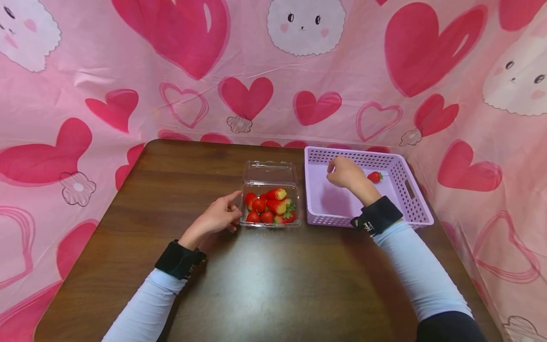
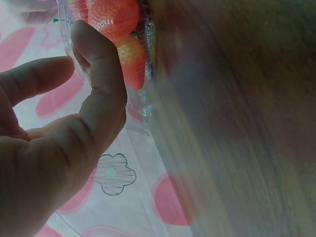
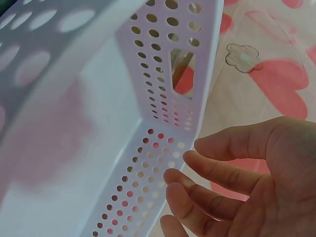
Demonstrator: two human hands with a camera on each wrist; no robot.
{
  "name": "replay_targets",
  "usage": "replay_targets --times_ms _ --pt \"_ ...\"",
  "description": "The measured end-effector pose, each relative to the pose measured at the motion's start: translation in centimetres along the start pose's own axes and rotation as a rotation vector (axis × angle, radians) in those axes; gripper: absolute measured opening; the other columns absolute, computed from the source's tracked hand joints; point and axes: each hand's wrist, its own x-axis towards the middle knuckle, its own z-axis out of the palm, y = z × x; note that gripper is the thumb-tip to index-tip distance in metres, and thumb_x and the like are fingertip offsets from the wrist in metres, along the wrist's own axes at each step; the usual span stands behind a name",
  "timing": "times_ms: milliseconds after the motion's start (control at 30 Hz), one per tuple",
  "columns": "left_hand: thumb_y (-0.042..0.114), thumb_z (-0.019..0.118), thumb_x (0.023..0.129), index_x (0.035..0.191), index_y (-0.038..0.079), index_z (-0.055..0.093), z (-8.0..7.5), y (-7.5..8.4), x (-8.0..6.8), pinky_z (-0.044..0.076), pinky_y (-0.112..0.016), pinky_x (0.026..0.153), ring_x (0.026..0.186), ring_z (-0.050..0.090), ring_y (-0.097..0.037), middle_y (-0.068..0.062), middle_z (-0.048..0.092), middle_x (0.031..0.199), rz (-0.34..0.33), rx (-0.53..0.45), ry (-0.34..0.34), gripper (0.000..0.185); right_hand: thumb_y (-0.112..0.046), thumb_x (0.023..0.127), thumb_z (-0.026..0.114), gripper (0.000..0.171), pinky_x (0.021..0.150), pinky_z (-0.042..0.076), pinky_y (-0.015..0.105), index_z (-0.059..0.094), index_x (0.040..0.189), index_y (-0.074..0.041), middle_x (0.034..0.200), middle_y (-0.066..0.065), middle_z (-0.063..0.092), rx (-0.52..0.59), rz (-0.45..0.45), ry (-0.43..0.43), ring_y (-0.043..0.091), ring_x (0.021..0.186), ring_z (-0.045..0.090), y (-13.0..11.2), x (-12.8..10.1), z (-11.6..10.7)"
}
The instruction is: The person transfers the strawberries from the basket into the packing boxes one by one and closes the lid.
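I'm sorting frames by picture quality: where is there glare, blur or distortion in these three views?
Head view: wide-angle bending of the backdrop, a pale sheen on the table, a soft hand shadow in the basket. Left wrist view: table smeared and hazy, strawberries washed out behind the clear box. Right wrist view: evenly lit, fingers slightly soft.

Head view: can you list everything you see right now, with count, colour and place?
table: one, dark brown wood, under everything.
clear box: one, transparent plastic, lid open, middle of the table.
strawberries in the box: a heap, exact count unclear, red, inside the clear box.
basket: one, lilac with holes, right of the clear box.
single strawberry: one, red, on the basket floor.
backdrop: one, pink with hearts and white faces, behind and around the table.
left hand: one, touching the clear box's left side.
right hand: one, over the basket, holding nothing, beside the single strawberry.
sleeves: two, light blue, with black wrist straps.
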Motion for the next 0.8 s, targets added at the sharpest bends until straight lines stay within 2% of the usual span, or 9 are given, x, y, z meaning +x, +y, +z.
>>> replay_targets --times_ms 233,567,800 --pt "0.000 0.059 0.103 0.166 0.002 0.027 0.0 0.0 0.0 0.063 -0.038 0.070 0.070 0.061 -0.026 -0.016 0.060 0.090 0.005 0.011 0.000 0.070 -0.016 0.092 0.064 0.023 0.075 0.050 0.049 0.071 0.107 0.001 0.112 0.023 0.066 0.002 0.033 0.002 0.038 0.096 0.058 0.8 0.1 -0.4" --pt "0.000 0.059 0.103 0.166 0.002 0.027 0.0 0.0 0.0 0.063 -0.038 0.070 0.070 0.061 -0.026 -0.017 0.060 0.090 0.007 0.006 0.000 0.070 -0.015 0.089 0.062 0.026 0.079 0.050 0.051 0.072 0.104 0.004 0.108 0.024 0.067 -0.026 0.031 0.012 0.038 0.096 0.058 2.3 0.4 -0.7" --pt "0.000 0.059 0.103 0.165 0.002 0.027 -0.1 0.0 -0.1 0.063 -0.038 0.070 0.071 0.061 -0.026 -0.016 0.060 0.089 0.010 0.008 0.000 0.070 -0.017 0.090 0.064 0.026 0.077 0.050 0.050 0.070 0.105 0.004 0.102 0.022 0.067 -0.032 0.067 -0.018 0.037 0.092 0.059 3.2 0.4 -0.6"
